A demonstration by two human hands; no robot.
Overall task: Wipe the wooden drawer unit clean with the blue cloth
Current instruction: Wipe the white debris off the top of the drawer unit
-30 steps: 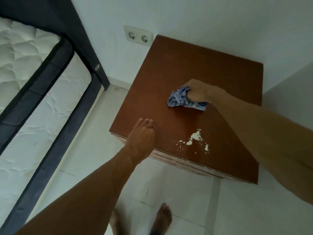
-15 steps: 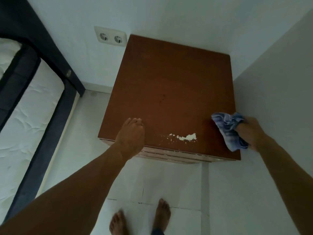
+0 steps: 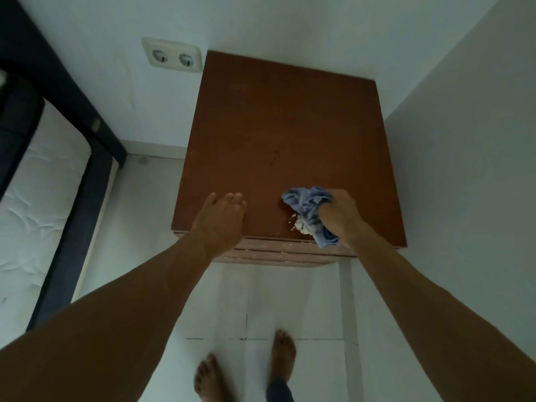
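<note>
Right now the right hand (image 3: pixel 338 219) has its grip curled round the bunched blue cloth (image 3: pixel 307 203), fingers sunk into the fabric. It presses the cloth onto the top of the wooden drawer unit (image 3: pixel 284 126), close to the unit's front edge and right of its middle. A small heap of white crumbs (image 3: pixel 298 226) lies on the unit's top, touching the cloth and partly under it, on the side toward the unit's front edge. The left hand (image 3: pixel 220 219) rests on the unit's top at the front edge, left of its middle, its grip spread, fingers fairly straight, holding nothing. It looks to be bracing the unit.

The step in hand seems to be gathering those crumbs. It would go best with the cloth spread wider under the palm, so the wad does not ride over the heap. One firm, even stroke toward the unit's front edge should follow, ideally with the left hand cupped below that edge to catch the crumbs. Pale specks on the drawer fronts (image 3: pixel 261 253) below the unit's top suggest they need a pass as well.
</note>
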